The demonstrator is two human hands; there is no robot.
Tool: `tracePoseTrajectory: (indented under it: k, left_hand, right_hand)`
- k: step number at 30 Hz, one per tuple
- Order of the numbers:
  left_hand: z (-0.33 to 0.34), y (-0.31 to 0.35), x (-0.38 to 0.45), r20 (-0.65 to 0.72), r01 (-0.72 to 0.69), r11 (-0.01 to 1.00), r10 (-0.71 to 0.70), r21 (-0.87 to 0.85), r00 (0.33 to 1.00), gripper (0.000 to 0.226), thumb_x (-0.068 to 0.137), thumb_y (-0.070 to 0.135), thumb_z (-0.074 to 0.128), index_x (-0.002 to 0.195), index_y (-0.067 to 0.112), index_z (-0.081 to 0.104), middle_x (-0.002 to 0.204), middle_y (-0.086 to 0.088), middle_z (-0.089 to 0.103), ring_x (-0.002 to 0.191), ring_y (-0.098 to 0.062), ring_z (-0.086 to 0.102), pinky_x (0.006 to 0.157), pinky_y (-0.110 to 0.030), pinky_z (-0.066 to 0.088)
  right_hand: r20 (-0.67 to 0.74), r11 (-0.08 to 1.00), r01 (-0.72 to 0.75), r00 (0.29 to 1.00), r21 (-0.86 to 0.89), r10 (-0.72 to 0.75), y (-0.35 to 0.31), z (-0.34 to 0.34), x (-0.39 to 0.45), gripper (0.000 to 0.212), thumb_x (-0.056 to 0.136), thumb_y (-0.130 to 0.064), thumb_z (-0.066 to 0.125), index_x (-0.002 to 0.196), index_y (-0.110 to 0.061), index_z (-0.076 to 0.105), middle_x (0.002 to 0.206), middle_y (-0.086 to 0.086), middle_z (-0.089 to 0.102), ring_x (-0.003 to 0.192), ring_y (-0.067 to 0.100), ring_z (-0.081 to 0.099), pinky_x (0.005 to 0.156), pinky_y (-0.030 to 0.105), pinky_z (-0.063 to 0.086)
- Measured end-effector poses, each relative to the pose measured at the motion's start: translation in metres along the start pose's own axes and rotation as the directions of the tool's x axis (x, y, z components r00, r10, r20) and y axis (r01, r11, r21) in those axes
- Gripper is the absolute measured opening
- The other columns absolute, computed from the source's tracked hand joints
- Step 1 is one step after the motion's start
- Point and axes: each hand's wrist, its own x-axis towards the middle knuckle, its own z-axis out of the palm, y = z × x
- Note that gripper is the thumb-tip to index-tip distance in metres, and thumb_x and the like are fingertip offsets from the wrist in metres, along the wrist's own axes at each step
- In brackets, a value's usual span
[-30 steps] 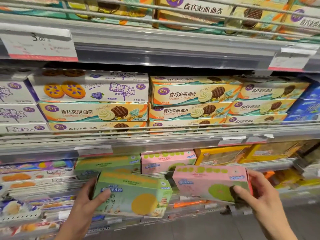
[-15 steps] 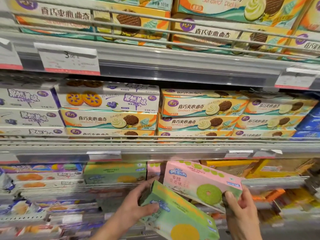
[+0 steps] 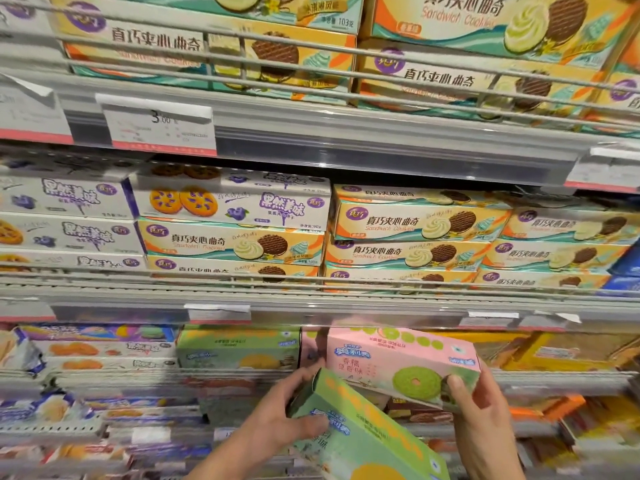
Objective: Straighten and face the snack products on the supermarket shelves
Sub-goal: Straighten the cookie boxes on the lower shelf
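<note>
Both hands are busy here. The right hand (image 3: 485,417) has its thumb curled over the printed front of the pink box (image 3: 398,367) at its lower right corner, the other fingers hidden behind it, so it's a pinch on one end. The left hand (image 3: 277,414) is wrapped round the near end of the green box (image 3: 363,431), thumb lying across the front, fingers tucked round the end flap.

Out from the fingers: the pink box sits just above and behind the green one, up by the shelf lip, in front of the gap next to a matching green box (image 3: 239,348) already shelved beyond the left fingertips. The two held boxes look to be touching or nearly so where they overlap.

What could go wrong, I reckon: the pink box is only held at one end, so the far end could droop or catch on the wire rail (image 3: 104,374) going in. The green box could knock it too.

Pink box faces out, long axis running left-right, tipped down to the right. Green box's long axis runs diagonally, from the left fingers down toward bottom right.
</note>
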Motion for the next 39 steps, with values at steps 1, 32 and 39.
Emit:
tracePoseTrajectory:
  k: [1, 32, 39]
  left_hand:
    - [0.001, -0.001, -0.001, -0.001, -0.008, 1.0, 0.008, -0.001, 1.0, 0.084, 0.075, 0.025, 0.084, 0.149, 0.018, 0.044, 0.144, -0.004, 0.061, 0.134, -0.026, 0.057, 0.111, -0.04, 0.045]
    - [-0.008, 0.0, -0.009, -0.009, -0.092, 0.993, 0.093, 0.076, 0.996, 0.094, 0.08, 0.026, 0.086, 0.157, 0.022, 0.033, 0.158, 0.004, 0.045, 0.145, -0.02, 0.043, 0.122, -0.05, 0.031]
    - [-0.02, 0.006, -0.024, -0.017, -0.052, 0.998, 0.051, -0.028, 0.999, 0.104, 0.07, 0.044, 0.089, 0.154, 0.018, 0.034, 0.15, 0.014, 0.053, 0.138, -0.016, 0.052, 0.109, -0.031, 0.046]
  right_hand:
    - [0.008, 1.0, -0.005, 1.0, 0.01, 0.005, 0.001, 0.001, -0.001, 0.058, 0.086, -0.005, 0.061, 0.142, -0.016, 0.054, 0.131, 0.016, 0.067, 0.121, 0.035, 0.062, 0.103, 0.048, 0.049]
    - [0.039, 0.984, -0.164, 0.985, -0.072, 0.167, 0.05, -0.002, -0.005, 0.098, 0.062, -0.012, 0.092, 0.144, -0.037, 0.045, 0.137, 0.01, 0.062, 0.131, 0.036, 0.055, 0.104, 0.055, 0.047]
    - [0.128, 0.944, -0.078, 0.984, -0.321, 0.125, 0.031, 0.016, -0.014, 0.086, 0.045, -0.05, 0.1, 0.12, -0.05, 0.058, 0.115, -0.007, 0.072, 0.11, 0.018, 0.068, 0.088, 0.037, 0.06]
